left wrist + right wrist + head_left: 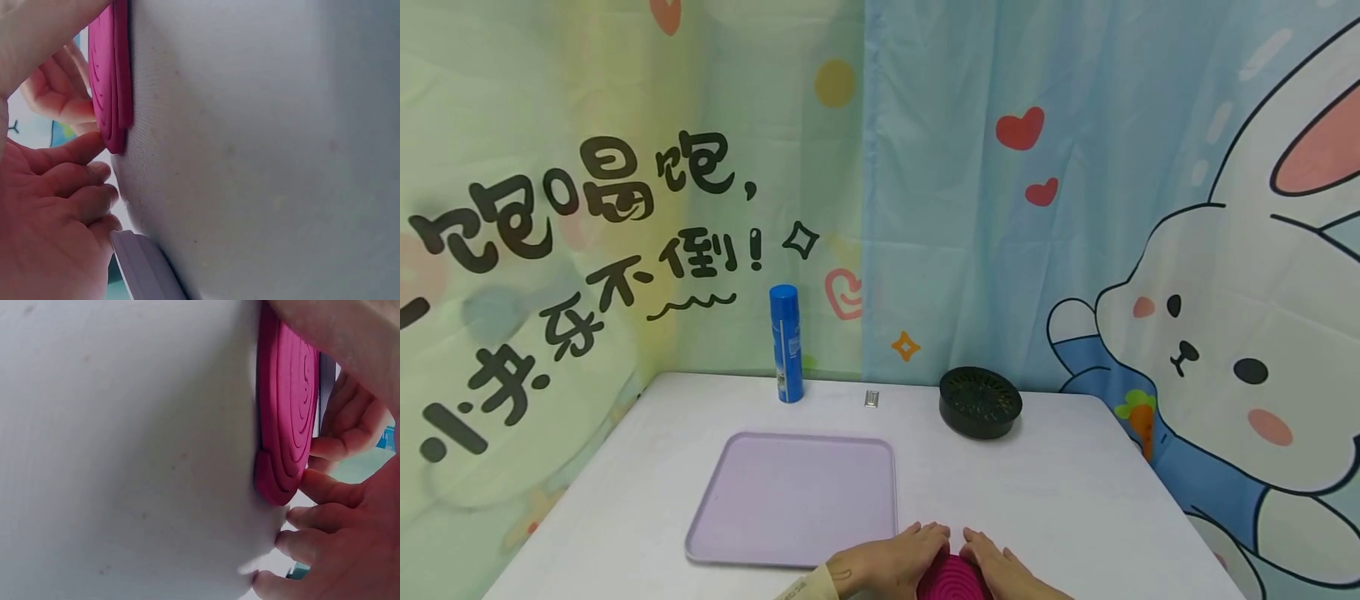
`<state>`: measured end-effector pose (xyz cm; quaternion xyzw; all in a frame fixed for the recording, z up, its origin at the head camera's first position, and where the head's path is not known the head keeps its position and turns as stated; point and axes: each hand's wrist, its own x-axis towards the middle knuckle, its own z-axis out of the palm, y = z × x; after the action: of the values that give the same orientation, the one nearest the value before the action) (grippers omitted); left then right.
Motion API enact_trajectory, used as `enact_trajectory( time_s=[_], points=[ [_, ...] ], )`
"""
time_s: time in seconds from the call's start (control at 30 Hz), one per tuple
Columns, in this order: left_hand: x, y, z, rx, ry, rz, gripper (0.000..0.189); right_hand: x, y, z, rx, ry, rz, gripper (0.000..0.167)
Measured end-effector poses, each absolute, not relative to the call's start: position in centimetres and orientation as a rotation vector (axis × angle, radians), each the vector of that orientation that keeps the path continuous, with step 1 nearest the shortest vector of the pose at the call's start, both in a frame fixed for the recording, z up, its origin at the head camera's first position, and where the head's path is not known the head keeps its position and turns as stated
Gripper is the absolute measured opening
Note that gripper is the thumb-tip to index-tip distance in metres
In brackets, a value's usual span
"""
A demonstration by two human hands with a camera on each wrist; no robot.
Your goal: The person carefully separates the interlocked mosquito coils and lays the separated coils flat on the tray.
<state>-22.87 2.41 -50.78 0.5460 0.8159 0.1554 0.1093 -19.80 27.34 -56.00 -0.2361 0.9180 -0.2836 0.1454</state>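
A round magenta disc with raised concentric rings lies flat on the white table at the near edge of the head view. From the left side my left hand holds its rim, and my right hand holds it from the right. In the left wrist view the disc appears as stacked thin layers, with an index fingertip at its far edge. A small tab juts from the rim of the disc in the right wrist view. Left of the hands lies a lavender tray, its corner close to the left hand.
At the back of the table a blue spray can stands upright. A small silvery rectangular piece lies right of it, then a round black container with a slotted top. A printed curtain hangs behind the table.
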Motion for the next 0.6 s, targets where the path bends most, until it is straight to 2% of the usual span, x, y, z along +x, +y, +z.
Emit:
enact_trajectory(
  time_s=[0.23,0.4,0.6],
  points=[
    [-23.3,2.3,-52.5,1.560,2.392,0.528,0.083,-18.8,26.4,-53.9,-0.703,2.669,-0.845,0.089],
    [-22.5,2.2,-51.3,1.467,2.390,0.588,0.079,-18.0,25.8,-52.3,-0.715,2.667,-0.856,0.085],
    [-22.3,2.2,-50.7,1.381,2.321,0.721,0.074,-17.5,25.8,-51.9,-0.804,2.758,-0.743,0.070]
  ],
)
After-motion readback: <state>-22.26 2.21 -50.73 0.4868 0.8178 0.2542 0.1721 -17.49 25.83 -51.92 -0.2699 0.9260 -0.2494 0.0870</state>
